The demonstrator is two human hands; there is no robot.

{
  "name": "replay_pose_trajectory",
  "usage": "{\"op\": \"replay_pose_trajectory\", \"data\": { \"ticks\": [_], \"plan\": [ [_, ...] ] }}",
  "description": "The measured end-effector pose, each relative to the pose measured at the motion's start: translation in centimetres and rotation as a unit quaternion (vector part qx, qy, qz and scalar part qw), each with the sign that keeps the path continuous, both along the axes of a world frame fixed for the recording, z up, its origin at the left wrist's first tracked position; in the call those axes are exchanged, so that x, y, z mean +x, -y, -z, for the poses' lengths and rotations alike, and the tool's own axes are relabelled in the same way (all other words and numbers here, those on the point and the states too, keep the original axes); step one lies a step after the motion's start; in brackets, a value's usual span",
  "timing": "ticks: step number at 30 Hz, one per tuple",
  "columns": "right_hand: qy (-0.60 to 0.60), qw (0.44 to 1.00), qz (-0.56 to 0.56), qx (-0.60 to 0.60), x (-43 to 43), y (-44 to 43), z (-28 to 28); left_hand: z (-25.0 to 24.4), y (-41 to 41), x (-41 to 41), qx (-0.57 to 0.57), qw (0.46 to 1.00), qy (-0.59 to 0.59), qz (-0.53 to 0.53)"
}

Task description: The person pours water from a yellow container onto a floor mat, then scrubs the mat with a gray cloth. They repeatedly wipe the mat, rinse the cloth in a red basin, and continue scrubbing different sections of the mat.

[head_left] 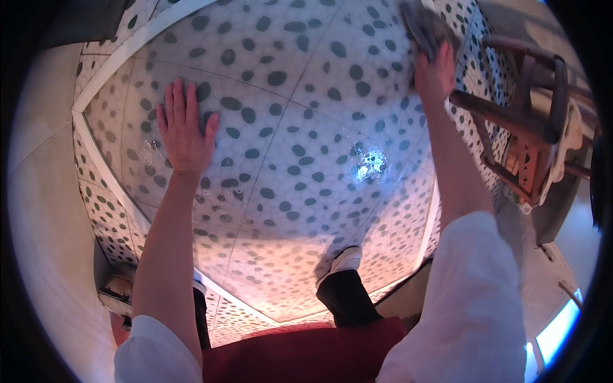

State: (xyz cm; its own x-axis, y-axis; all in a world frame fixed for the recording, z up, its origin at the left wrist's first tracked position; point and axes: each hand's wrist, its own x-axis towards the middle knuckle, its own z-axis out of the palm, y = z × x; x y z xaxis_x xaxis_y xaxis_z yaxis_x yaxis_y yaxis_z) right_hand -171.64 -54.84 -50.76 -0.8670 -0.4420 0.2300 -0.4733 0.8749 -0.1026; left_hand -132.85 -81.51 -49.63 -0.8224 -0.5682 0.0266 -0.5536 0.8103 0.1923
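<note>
A clear glass tabletop (268,167) with a pale rim spreads before me, and patterned floor tiles show through it. My left hand (187,127) lies palm down on the left part of the glass, fingers slightly apart and holding nothing. At the far right corner, my right hand (435,72) presses on a dark grey-brown cloth (421,31). The cloth is bunched and motion-blurred, and my hand hides part of it. Wet-looking specks (149,154) dot the glass beside my left wrist. A bright light reflection (369,165) shines right of the middle.
Dark wooden chair-like furniture (507,117) stands close to my right forearm, with a pale cloth (558,158) hanging on it. A pale wall or panel (45,158) runs along the left. Below the glass, my shoe (347,260) is visible. Some metallic object (115,289) sits at lower left.
</note>
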Motion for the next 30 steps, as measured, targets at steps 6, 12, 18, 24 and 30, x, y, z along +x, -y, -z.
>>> {"op": "replay_pose_trajectory", "data": {
  "ticks": [6,12,18,24,30],
  "plan": [
    [0.043,0.986,0.152,0.048,1.3,-3.3,1.3,0.1,-0.2,-0.4,0.017,0.999,0.031,-0.004],
    [0.02,0.999,-0.014,0.034,-13.0,13.0,2.4,0.0,-0.6,-1.3,0.051,0.998,0.031,-0.008],
    [0.035,0.988,-0.146,0.022,5.5,23.9,1.3,-0.4,0.2,-0.6,0.067,0.997,0.036,-0.016],
    [0.064,0.934,-0.343,-0.077,20.3,29.9,0.5,-0.1,0.0,-0.7,0.057,0.997,0.045,-0.016],
    [0.093,0.842,-0.528,-0.049,25.1,31.0,0.2,-0.8,-0.3,-2.3,0.084,0.958,0.274,0.004]
  ]
}}
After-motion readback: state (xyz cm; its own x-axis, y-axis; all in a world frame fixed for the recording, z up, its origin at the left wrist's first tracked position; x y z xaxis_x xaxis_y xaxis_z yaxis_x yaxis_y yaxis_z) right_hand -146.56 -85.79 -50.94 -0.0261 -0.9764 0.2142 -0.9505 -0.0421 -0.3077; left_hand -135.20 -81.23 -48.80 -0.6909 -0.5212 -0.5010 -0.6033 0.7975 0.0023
